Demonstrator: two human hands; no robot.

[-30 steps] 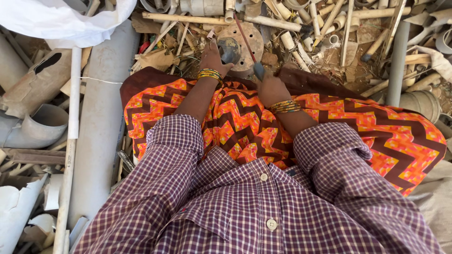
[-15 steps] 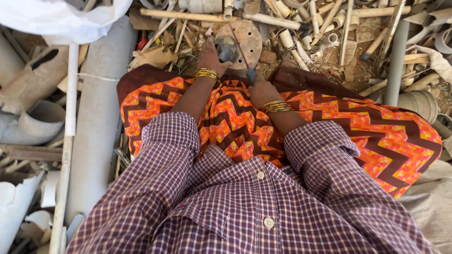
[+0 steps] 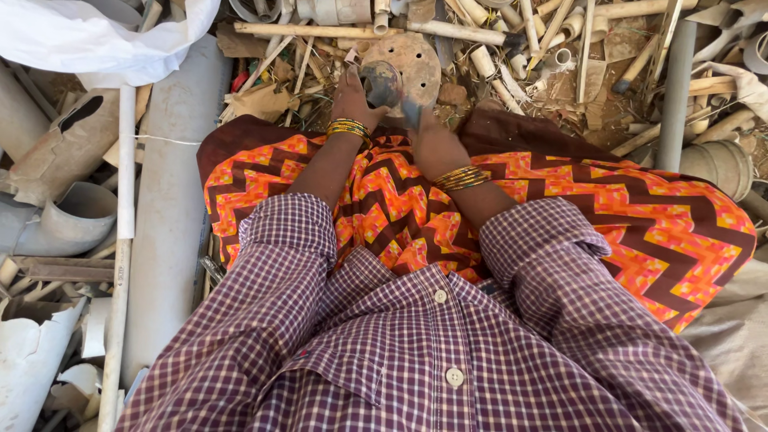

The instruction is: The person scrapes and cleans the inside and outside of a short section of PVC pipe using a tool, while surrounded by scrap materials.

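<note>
My left hand [image 3: 350, 98] grips a short grey pipe piece [image 3: 381, 81] and holds it on a round rusty metal disc [image 3: 420, 56] with holes. My right hand [image 3: 436, 146] is closed around a small hammer [image 3: 411, 113], whose dark head sits low, just right of the pipe piece and near the disc's front edge. Both wrists wear gold bangles. My arms, in checked purple sleeves, reach forward over an orange zigzag cloth [image 3: 640, 232] across my lap.
Broken pipes, sticks and scrap [image 3: 560, 48] are heaped behind the disc. A long grey pipe [image 3: 164, 232] and a thin white pipe [image 3: 124, 200] lie on the left, with a white sack [image 3: 88, 36] above. A grey post [image 3: 674, 96] stands on the right.
The hammer, raised over the disc a second ago, has come down beside the pipe piece. My left hand stays on the piece.
</note>
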